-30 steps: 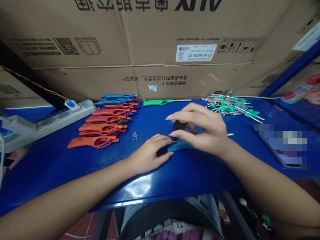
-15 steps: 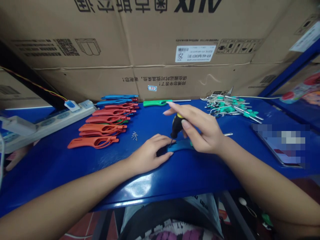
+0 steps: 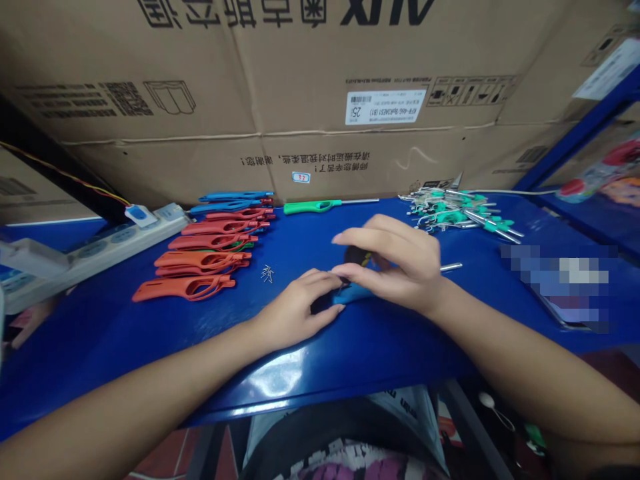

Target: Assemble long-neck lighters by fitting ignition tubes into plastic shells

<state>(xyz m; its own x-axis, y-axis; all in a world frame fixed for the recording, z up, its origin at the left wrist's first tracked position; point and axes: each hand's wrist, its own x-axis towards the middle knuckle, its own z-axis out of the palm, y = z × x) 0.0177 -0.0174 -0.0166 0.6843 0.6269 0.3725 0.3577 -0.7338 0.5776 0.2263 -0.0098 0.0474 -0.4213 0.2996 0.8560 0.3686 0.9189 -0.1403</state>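
My left hand rests on the blue table, its thumb and fingers closed round one end of a blue gas lighter. In my right hand is a black and yellow screwdriver, its thumb and fingers curled about the handle. The driver stands over the lighter beside my left fingertips; its tip is hidden by my fingers. Past my right hand a thin metal tube shows, while the lighter's middle is covered. A small pile of screws lies just beyond my left hand.
Orange, red and blue lighter shells are lined up at the left. A green lighter lies at the back, near green-and-metal lighter inner parts. A power strip is far left, a phone right. A large cardboard box stands behind.
My right hand has turned and its fingers have shifted round the screwdriver's handle, now covering more of it. My left hand has stayed on the blue lighter. The view has shifted slightly.
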